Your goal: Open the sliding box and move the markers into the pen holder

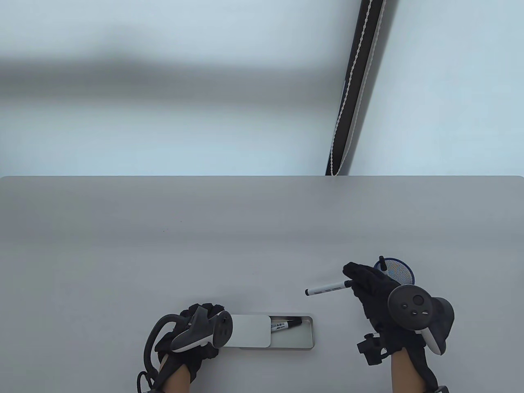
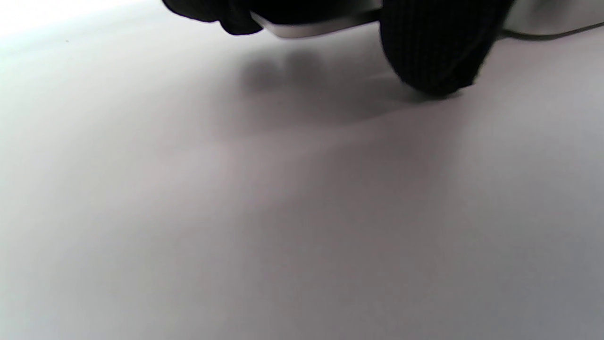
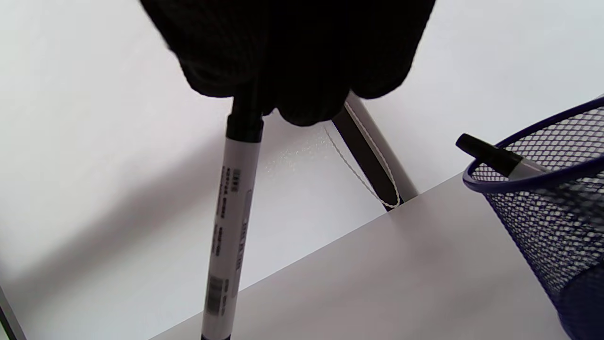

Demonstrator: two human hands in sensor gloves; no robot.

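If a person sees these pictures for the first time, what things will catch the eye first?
First, the right hand holding a white marker by one end above the table, next to the blue mesh pen holder, where one marker already stands. Then, near the front edge, the left hand holds the sliding box, its lid pushed partly back, with another marker inside.

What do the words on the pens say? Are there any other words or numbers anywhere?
Marker in the right hand: lines of small black print and a barcode run along its white barrel, too blurred to read.
Marker in the sliding box: a small dark label, too small to read.
Marker in the pen holder: no print shows.
Nothing else in view carries words, numbers or signs.
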